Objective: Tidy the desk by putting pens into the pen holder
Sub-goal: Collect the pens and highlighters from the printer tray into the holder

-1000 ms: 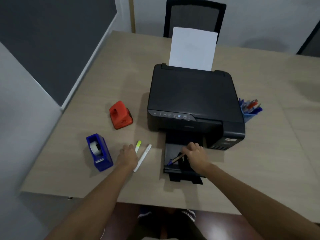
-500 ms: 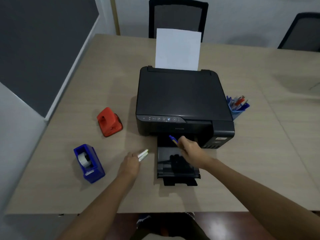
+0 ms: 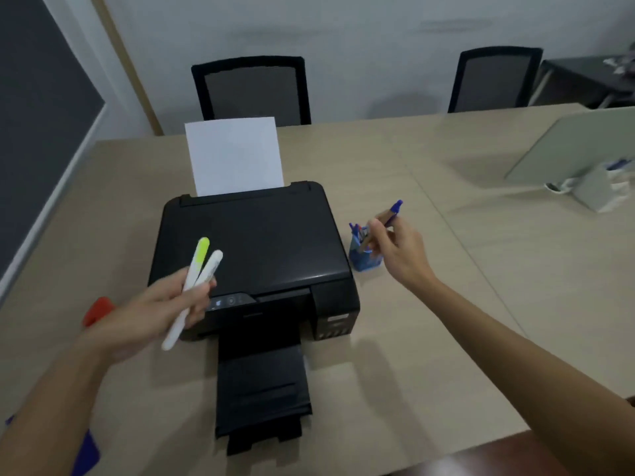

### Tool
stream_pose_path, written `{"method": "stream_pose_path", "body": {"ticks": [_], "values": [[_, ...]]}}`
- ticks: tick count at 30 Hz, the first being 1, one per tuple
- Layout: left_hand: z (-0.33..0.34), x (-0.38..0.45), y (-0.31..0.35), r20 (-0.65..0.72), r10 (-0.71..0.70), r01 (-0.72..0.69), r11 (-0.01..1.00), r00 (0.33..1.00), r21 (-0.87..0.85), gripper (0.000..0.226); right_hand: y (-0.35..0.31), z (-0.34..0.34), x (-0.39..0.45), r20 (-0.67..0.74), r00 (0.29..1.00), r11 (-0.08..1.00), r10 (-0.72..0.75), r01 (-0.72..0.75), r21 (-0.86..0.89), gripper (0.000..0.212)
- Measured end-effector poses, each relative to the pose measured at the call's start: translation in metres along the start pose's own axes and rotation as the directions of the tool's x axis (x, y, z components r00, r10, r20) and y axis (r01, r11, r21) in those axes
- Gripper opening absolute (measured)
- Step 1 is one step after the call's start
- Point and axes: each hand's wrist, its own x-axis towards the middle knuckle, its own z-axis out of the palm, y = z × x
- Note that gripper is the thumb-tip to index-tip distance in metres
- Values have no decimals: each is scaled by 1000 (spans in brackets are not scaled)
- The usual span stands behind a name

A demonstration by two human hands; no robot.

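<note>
My left hand [image 3: 151, 310] is raised over the printer's front left corner and grips two markers: one white with a yellow-green cap [image 3: 199, 257] and one all white [image 3: 192, 297]. My right hand [image 3: 400, 250] holds a brown pen with a blue cap [image 3: 388, 216] tilted just above and to the right of the blue pen holder [image 3: 364, 261]. The holder stands on the desk right of the printer with several pens in it; my fingers cover part of it.
A black printer [image 3: 254, 249] with a white sheet [image 3: 235, 154] and an extended output tray [image 3: 263, 396] fills the desk's middle. A red object [image 3: 98, 310] and a blue tape dispenser [image 3: 86, 455] sit at the left. Two chairs stand behind the desk; a divider [image 3: 577, 142] at right.
Both hands have lifted off the desk. The left picked up the two markers; the right carried the blue-capped pen from the printer tray over to the pen holder. The view tilted up and right.
</note>
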Motion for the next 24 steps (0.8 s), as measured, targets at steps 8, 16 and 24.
{"method": "stream_pose_path", "body": {"ticks": [8,16,24], "values": [[147,176,92,-218,71,-141,935,973,-325,20,76,-81,69,-86,992,995,93,-95,-21,37],[233,311,60,-471,-295,32,872,831,-488,29,129,-57,105,82,988,987,132,-122,-108,13],[252,349,17,-485,-335,199,929,808,-311,19,172,-37,115,305,952,898,-17,148,-414,11]]}}
